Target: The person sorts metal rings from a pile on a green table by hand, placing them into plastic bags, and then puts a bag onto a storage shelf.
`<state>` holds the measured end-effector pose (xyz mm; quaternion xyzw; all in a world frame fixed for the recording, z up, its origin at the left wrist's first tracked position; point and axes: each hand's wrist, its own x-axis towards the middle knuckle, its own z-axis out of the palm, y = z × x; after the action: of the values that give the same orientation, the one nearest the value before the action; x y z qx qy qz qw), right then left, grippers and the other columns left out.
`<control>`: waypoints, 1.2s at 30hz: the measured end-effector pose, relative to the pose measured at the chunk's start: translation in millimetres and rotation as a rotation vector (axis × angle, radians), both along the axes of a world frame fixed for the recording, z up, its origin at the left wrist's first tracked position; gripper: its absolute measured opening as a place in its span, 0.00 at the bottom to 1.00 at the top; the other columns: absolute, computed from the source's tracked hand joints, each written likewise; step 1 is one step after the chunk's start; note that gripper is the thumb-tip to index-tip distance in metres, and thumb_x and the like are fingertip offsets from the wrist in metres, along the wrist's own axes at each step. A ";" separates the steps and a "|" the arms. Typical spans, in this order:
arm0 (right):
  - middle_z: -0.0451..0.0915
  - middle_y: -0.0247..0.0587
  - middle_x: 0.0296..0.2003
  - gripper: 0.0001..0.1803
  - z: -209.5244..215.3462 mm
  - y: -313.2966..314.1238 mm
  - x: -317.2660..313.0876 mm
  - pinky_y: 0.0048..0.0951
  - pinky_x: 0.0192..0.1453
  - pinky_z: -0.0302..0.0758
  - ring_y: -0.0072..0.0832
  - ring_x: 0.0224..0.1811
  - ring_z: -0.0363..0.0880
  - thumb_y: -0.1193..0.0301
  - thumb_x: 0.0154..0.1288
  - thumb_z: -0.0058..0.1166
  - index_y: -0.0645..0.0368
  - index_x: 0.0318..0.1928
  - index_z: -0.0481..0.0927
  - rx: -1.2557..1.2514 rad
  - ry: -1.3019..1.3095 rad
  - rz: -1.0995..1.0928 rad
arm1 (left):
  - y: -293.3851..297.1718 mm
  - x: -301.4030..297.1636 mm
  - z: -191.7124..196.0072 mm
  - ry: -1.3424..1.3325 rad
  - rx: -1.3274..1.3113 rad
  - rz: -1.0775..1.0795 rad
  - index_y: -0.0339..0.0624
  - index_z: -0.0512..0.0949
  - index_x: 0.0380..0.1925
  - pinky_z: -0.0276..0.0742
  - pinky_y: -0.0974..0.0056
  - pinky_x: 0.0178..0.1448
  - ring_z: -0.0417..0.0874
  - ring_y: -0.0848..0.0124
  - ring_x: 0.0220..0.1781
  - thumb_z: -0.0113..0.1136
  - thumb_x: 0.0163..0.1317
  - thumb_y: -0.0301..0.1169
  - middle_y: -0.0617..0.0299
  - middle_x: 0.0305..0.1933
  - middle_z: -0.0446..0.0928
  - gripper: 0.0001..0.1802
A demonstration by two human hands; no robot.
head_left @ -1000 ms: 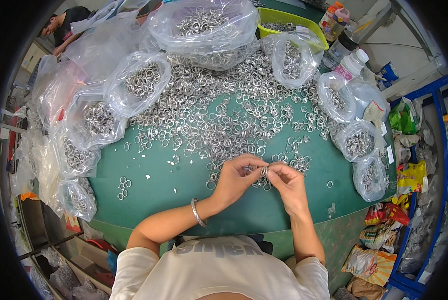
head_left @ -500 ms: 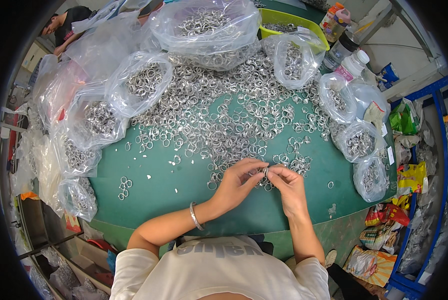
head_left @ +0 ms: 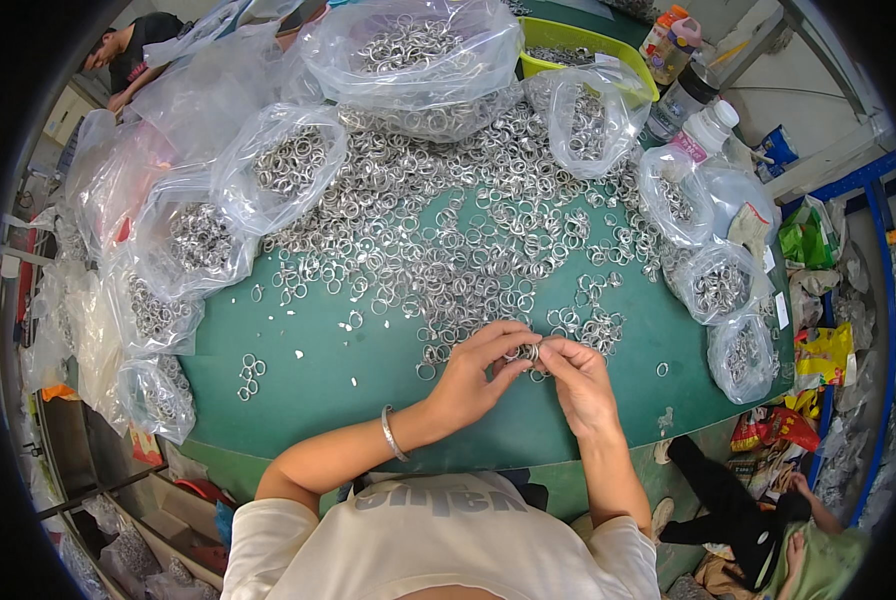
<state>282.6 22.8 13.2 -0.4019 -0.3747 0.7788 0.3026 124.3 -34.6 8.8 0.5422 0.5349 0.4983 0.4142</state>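
Between my two hands, over the near part of the green table [head_left: 298, 400], is a small cluster of silver rings [head_left: 529, 353]. My left hand [head_left: 475, 375], with a silver bangle [head_left: 392, 432] on its wrist, pinches the rings from the left. The fingertips of my right hand [head_left: 580, 383] close on the same rings from the right. Just beyond my fingers spreads a large heap of loose silver rings [head_left: 448, 260]. A smaller group of rings [head_left: 598, 328] lies beside my right hand, and a single ring [head_left: 662, 369] sits farther right.
Open plastic bags of rings line the table, among them a big one [head_left: 408, 85] at the back, a left one [head_left: 278, 165] and a right one [head_left: 718, 283]. A yellow-green basin [head_left: 608, 45] and bottles [head_left: 683, 100] stand behind. Two other people [head_left: 758, 530] are at the edges.
A person in dark trousers and a green top has come into view at the lower right. My hands have shifted slightly, still holding the rings together.
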 end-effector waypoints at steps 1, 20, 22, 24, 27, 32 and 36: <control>0.79 0.31 0.32 0.05 0.0 -0.4 0.5 0.18 0.44 0.68 0.15 0.36 0.73 0.75 0.63 0.55 0.63 0.36 0.81 -0.001 0.011 0.006 | -0.6 0.8 0.4 -0.006 0.011 0.000 0.42 0.77 0.47 0.72 0.72 0.35 0.76 0.75 0.39 0.59 0.55 0.18 0.60 0.50 0.73 0.18; 0.72 0.33 0.33 0.01 9.3 -21.0 -5.2 0.21 0.44 0.64 0.18 0.36 0.68 0.81 0.61 0.53 0.65 0.32 0.78 0.326 -0.052 -0.042 | -3.9 -4.8 9.1 -0.064 -0.007 -0.087 0.42 0.79 0.46 0.68 0.74 0.32 0.73 0.78 0.34 0.62 0.53 0.20 0.62 0.46 0.76 0.18; 0.72 0.33 0.33 0.01 9.7 -21.3 -4.3 0.21 0.45 0.64 0.18 0.37 0.68 0.80 0.61 0.53 0.65 0.32 0.77 0.370 -0.053 -0.020 | -5.5 -4.7 9.1 -0.092 -0.009 -0.082 0.42 0.79 0.46 0.69 0.73 0.32 0.74 0.77 0.35 0.62 0.53 0.20 0.61 0.45 0.76 0.17; 0.72 0.33 0.33 0.02 8.3 -22.5 -4.2 0.21 0.45 0.64 0.19 0.38 0.67 0.79 0.62 0.53 0.65 0.32 0.77 0.326 -0.028 -0.020 | -7.1 -5.5 12.2 -0.099 -0.024 -0.082 0.42 0.79 0.46 0.70 0.73 0.33 0.75 0.77 0.36 0.62 0.53 0.20 0.61 0.45 0.76 0.18; 0.72 0.33 0.34 0.03 8.4 -24.1 -4.3 0.21 0.46 0.63 0.20 0.39 0.68 0.78 0.63 0.53 0.64 0.31 0.77 0.256 0.027 -0.027 | -9.0 -2.5 13.5 -0.071 -0.012 -0.047 0.42 0.79 0.46 0.72 0.71 0.36 0.76 0.74 0.38 0.61 0.53 0.19 0.60 0.44 0.76 0.18; 0.72 0.34 0.35 0.02 8.6 -27.5 -2.7 0.22 0.47 0.65 0.21 0.39 0.68 0.79 0.62 0.53 0.64 0.31 0.77 0.298 0.012 -0.037 | -8.8 -2.4 14.7 0.083 0.169 -0.078 0.41 0.78 0.47 0.75 0.67 0.39 0.78 0.67 0.40 0.62 0.49 0.16 0.57 0.43 0.76 0.22; 0.73 0.37 0.35 0.00 2.2 -27.7 0.6 0.25 0.47 0.66 0.24 0.41 0.70 0.81 0.61 0.54 0.65 0.32 0.77 0.337 0.025 0.001 | -12.3 -3.2 21.5 0.161 0.228 -0.091 0.40 0.78 0.47 0.76 0.66 0.41 0.78 0.65 0.39 0.62 0.46 0.13 0.56 0.42 0.75 0.24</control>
<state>283.3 -4.8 15.4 -0.3354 -0.4963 0.7102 0.3698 121.1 -47.0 30.3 0.6476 0.4811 0.4916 0.3278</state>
